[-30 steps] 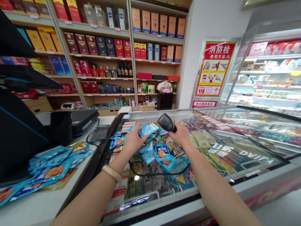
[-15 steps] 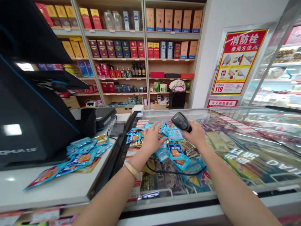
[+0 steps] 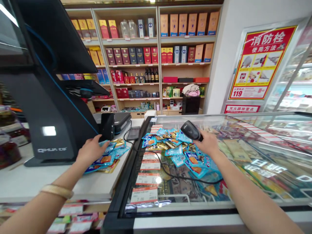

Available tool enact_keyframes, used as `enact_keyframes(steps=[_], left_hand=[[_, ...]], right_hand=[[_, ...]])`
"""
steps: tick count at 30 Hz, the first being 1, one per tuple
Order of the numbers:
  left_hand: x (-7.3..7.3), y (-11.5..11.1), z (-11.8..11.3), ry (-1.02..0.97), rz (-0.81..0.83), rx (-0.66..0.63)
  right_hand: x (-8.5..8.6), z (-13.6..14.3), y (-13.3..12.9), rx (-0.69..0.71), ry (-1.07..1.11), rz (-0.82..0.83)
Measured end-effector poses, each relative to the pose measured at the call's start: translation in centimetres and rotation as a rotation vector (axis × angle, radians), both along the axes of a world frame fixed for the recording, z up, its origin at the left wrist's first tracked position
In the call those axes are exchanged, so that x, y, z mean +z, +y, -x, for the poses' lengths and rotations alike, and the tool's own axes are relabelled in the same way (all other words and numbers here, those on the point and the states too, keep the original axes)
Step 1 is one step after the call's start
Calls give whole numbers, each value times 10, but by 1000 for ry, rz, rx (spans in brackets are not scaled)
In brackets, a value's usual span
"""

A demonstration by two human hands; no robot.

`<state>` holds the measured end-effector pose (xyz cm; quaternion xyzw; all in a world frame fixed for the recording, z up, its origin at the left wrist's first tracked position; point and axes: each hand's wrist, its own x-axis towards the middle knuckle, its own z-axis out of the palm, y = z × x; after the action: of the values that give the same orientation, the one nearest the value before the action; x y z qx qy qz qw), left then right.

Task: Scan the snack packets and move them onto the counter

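Observation:
My right hand (image 3: 207, 143) is wrapped around the handle of a black barcode scanner (image 3: 191, 130), its head tilted up to the left. Beneath it, a heap of blue and gold snack packets (image 3: 174, 151) lies on the glass lid of a freezer. A black cable (image 3: 170, 172) loops across the glass below the heap. On the white counter to the left, my left hand (image 3: 91, 151) reaches over a smaller pile of the same kind of packets (image 3: 107, 159). Its fingers are apart, with the tips at the pile's upper edge; the thumb is hidden.
A black checkout terminal (image 3: 56, 130) stands on the white counter (image 3: 80, 185) at left, with a black phone-like device (image 3: 107, 126) beside it. Price labels (image 3: 146, 194) line the freezer's left side. Shelves of boxed bottles (image 3: 131, 56) and a red poster (image 3: 263, 63) are behind.
My left hand has moved left from the heap on the glass to the pile on the counter. My right hand still holds the scanner. The view has shifted left.

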<state>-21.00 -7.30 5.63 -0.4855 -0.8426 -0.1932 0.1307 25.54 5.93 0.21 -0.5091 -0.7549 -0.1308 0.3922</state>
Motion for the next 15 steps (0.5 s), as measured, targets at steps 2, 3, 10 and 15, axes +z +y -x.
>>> enact_keyframes(steps=[2,3,10,15], left_hand=[[2,-5,14,-12,103,41],[1,-6,17,-16,146,44],[-1,0,14,-77,390,146],[3,1,7,-58,385,147]], right_hand=[[0,2,-2,20,-7,4],[-1,3,-2,27,-10,9],[-4,6,-4,64,-18,-16],[-4,7,-4,75,-23,-37]])
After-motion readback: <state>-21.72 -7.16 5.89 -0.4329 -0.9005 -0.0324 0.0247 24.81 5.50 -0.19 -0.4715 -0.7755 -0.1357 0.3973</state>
